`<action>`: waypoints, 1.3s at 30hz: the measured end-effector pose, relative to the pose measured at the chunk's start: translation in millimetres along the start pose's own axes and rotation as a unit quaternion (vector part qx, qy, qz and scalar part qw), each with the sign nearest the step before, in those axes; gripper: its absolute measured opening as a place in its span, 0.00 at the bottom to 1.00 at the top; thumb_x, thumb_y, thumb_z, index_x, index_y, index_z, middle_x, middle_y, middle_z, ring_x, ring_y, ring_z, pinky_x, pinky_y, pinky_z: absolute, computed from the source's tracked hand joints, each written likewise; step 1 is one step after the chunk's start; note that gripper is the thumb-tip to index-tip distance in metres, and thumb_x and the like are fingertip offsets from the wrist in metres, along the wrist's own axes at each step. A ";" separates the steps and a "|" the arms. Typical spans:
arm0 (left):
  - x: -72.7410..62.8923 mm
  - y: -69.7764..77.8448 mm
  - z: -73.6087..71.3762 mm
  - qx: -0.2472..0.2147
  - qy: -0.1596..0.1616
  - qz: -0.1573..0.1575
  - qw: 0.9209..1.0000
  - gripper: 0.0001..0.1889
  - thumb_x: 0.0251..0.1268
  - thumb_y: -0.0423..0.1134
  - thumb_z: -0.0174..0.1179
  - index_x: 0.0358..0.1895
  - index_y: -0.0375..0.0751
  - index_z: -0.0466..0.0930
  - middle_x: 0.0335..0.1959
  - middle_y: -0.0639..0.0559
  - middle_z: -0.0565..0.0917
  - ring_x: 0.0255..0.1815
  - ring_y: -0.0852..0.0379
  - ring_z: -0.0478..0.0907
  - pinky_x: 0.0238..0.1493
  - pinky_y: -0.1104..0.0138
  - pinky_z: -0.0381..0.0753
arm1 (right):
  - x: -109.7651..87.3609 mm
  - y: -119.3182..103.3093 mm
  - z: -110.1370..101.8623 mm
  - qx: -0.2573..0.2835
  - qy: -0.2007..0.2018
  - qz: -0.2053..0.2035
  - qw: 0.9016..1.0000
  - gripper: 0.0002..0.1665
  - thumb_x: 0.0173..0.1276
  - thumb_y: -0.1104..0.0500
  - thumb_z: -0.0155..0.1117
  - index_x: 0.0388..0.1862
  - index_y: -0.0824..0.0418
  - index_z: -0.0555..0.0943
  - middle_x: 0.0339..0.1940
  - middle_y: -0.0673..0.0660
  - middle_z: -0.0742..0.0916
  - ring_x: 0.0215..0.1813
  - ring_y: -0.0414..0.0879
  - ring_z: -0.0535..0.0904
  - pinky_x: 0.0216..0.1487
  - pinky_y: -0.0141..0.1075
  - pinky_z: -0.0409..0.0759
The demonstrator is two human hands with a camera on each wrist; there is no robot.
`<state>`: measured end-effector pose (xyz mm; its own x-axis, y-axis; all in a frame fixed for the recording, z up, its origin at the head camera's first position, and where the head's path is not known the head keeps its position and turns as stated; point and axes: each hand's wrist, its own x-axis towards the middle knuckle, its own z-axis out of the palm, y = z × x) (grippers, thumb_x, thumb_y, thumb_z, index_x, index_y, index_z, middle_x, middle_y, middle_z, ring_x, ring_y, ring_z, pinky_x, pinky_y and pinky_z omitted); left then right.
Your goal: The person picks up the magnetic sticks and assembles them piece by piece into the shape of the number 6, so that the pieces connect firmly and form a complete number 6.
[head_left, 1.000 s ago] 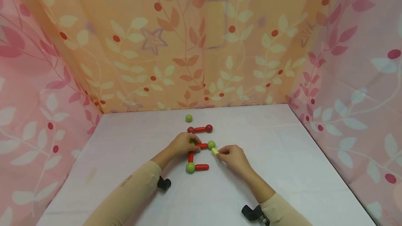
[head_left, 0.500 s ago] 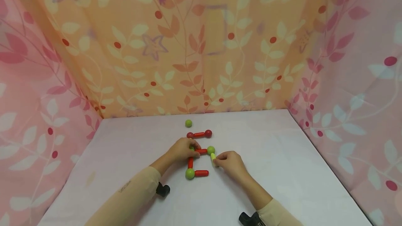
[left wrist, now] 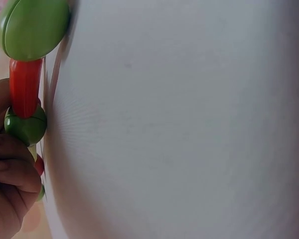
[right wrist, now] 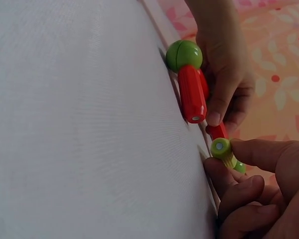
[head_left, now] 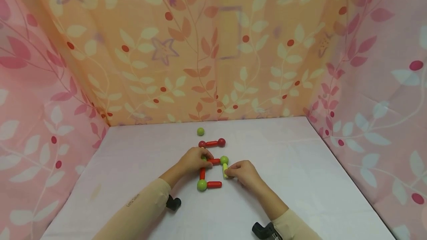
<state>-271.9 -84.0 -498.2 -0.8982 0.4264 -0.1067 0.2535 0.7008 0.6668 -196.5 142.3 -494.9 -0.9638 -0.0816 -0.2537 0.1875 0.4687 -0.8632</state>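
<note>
My left hand [head_left: 194,160] grips a magnetic toy frame around its middle green ball [left wrist: 26,125], which it mostly covers in the head view. From that ball a red stick [head_left: 202,173] runs toward me to a nearer green ball [head_left: 201,185], and another red stick [head_left: 215,161] runs right to a green ball [head_left: 224,160]. My right hand [head_left: 245,172] pinches a yellow-green magnetic stick [head_left: 225,170] between thumb and forefinger. Its far end is right at the right-hand green ball; its near end [right wrist: 220,146] faces the right wrist camera.
One more red stick [head_left: 214,185] extends right from the nearest ball. Behind my left hand, a red stick [head_left: 211,144] joins two dark red balls [head_left: 221,142]. A lone green ball [head_left: 200,131] sits farther back on the white table [head_left: 283,147]. Patterned cloth [head_left: 207,47] encloses the table's back and sides.
The right hand has swung the yellow-green stick from slanting right to pointing almost straight toward me beneath the right-hand green ball. The left hand keeps its grip. The head view has tilted slightly up.
</note>
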 end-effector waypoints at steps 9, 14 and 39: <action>-0.3 -4.4 0.2 0.000 0.008 0.004 1.000 0.11 0.46 0.51 0.69 0.35 0.63 0.81 0.33 0.65 0.79 0.38 0.58 0.72 0.33 0.68 0.75 | 3.0 -1.7 0.0 -0.006 -0.012 -0.001 1.000 0.11 0.51 0.49 0.71 0.27 0.55 0.85 0.25 0.53 0.86 0.10 0.38 0.62 0.11 0.30 0.60; -2.1 -2.8 -1.6 0.002 0.007 0.015 1.000 0.11 0.47 0.49 0.69 0.37 0.60 0.82 0.32 0.65 0.80 0.35 0.59 0.72 0.31 0.66 0.74 | 3.6 -2.4 -0.9 -0.005 -0.012 -0.004 1.000 0.11 0.50 0.50 0.72 0.26 0.56 0.84 0.23 0.55 0.85 0.10 0.39 0.64 0.11 0.30 0.63; -37.7 21.0 -7.1 -0.013 0.028 -0.004 1.000 0.12 0.50 0.51 0.67 0.40 0.59 0.82 0.39 0.65 0.79 0.45 0.54 0.71 0.47 0.58 0.72 | 2.0 -3.2 -2.3 -0.013 -0.011 -0.013 1.000 0.13 0.51 0.51 0.71 0.29 0.59 0.83 0.22 0.57 0.84 0.10 0.43 0.69 0.12 0.33 0.70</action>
<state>-235.3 -89.5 -474.9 -0.9192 0.3872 -0.0716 0.2369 0.6889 0.6851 -199.5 142.6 -491.6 -0.9640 -0.1137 -0.2403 0.1561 0.4896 -0.8579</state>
